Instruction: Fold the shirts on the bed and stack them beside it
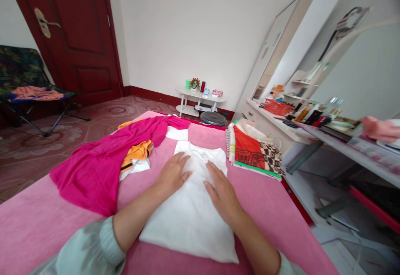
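A white T-shirt [190, 221] lies spread on the pink bed cover [265, 221], its neckline pointing away from me and its sides folded in. My left hand [173, 176] rests on its upper left part, fingers stretched out. On the upper right part lies my right hand [222, 191], palm down with fingers apart. Neither hand grips the cloth. To the left, a bright magenta garment [96, 162] is heaped over an orange garment [137, 152] and some white cloth [139, 168]. A stack of folded clothes [253, 150] sits to the right.
A dressing table [259, 110] with a red basket [277, 107], bottles and a mirror [365, 75] stands along the right. Beyond the bed is a low white table [200, 94] holding small items. At left, a folding chair [28, 75] stands near the dark red door [75, 29].
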The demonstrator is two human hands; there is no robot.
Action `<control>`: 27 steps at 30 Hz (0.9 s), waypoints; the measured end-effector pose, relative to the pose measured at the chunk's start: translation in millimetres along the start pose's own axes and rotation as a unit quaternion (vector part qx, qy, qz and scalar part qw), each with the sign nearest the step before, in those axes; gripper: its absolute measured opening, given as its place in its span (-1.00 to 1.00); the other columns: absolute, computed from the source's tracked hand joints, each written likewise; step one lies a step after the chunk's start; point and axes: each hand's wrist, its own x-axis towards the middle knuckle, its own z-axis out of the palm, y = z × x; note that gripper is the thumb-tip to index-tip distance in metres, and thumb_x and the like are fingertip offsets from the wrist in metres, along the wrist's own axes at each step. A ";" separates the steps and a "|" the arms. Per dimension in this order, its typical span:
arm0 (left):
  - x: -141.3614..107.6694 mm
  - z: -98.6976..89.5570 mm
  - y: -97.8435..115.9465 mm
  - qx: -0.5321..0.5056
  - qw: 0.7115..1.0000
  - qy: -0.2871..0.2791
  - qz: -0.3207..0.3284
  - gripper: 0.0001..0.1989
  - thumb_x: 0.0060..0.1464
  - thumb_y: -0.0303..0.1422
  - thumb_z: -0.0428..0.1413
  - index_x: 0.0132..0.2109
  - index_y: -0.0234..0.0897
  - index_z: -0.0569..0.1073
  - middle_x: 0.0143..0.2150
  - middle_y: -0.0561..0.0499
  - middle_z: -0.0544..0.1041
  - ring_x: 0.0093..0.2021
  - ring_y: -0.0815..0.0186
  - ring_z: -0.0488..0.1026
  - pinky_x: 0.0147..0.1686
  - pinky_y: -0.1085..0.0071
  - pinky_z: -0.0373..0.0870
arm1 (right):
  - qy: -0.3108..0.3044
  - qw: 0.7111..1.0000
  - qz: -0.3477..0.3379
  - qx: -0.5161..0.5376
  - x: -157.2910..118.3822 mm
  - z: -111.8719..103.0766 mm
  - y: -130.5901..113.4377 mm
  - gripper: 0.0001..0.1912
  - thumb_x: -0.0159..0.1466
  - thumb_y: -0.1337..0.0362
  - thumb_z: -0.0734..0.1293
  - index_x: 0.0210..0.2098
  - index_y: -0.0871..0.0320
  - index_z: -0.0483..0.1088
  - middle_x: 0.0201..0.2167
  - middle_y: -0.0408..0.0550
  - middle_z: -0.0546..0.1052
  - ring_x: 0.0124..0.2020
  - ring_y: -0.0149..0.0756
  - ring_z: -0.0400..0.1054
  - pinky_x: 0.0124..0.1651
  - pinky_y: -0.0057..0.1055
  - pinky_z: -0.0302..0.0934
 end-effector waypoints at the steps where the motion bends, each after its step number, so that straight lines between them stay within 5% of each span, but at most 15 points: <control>1: -0.1 2.8 -2.0 0.000 1.000 -0.006 0.002 -0.50 0.13 -0.23 0.02 0.19 -0.29 0.26 0.25 -0.20 0.20 0.25 0.09 0.13 0.20 0.14 0.11 | -0.038 0.999 -0.023 -0.011 2.7 2.9 -2.6 -0.40 0.33 0.13 0.08 0.32 0.10 -0.10 0.33 -0.02 0.01 0.33 -0.24 -0.15 0.32 -0.10 -0.18; 5: -1.3 10.1 -7.6 0.011 1.000 -0.022 0.009 -0.45 0.17 -0.15 -0.02 0.24 -0.29 0.19 0.31 -0.24 0.11 0.32 0.03 -0.01 0.24 0.04 -0.01 | -0.137 0.985 0.009 -0.102 29.2 11.7 26.1 -0.23 0.31 -0.08 0.03 0.34 0.24 -0.23 0.36 0.06 -0.18 0.36 -0.17 -0.32 0.33 -0.08 -0.31; 8: -3.5 13.8 -7.8 0.020 0.999 -0.044 0.010 -0.38 0.17 -0.04 -0.08 0.28 -0.27 0.13 0.35 -0.23 0.02 0.35 0.02 -0.11 0.25 0.01 -0.06 | -0.135 0.965 0.125 -0.185 55.9 19.0 69.7 -0.21 0.31 -0.11 -0.03 0.33 0.33 -0.16 0.36 0.14 -0.18 0.36 -0.11 -0.32 0.31 -0.08 -0.24; 12: -4.9 18.2 -10.2 0.022 0.998 -0.063 0.003 -0.32 0.17 0.05 -0.15 0.29 -0.27 0.10 0.37 -0.23 -0.04 0.35 0.02 -0.16 0.25 0.02 -0.07 | -0.104 0.955 0.166 -0.223 74.7 28.6 98.3 -0.23 0.33 -0.07 -0.05 0.32 0.39 -0.13 0.35 0.18 -0.14 0.35 -0.11 -0.27 0.28 -0.17 -0.16; 21: -10.1 18.0 -10.3 0.039 0.994 -0.102 -0.002 -0.29 0.18 0.08 -0.24 0.34 -0.22 0.01 0.39 -0.19 -0.16 0.37 0.02 -0.26 0.25 0.00 -0.15 | -0.113 0.943 0.206 -0.236 52.5 27.8 73.3 -0.26 0.34 -0.03 -0.06 0.32 0.39 -0.17 0.36 0.18 -0.19 0.36 -0.07 -0.31 0.31 -0.08 -0.33; 27: -42.0 -12.2 5.8 0.036 0.986 -0.161 0.025 -0.25 0.14 0.12 -0.20 0.33 -0.23 0.04 0.39 -0.21 -0.25 0.36 -0.04 -0.33 0.24 -0.08 -0.23 | -0.139 0.955 0.138 -0.223 10.2 -5.2 29.6 -0.38 0.31 0.07 0.08 0.26 0.30 0.08 0.31 0.18 0.05 0.31 -0.01 -0.10 0.26 -0.03 -0.20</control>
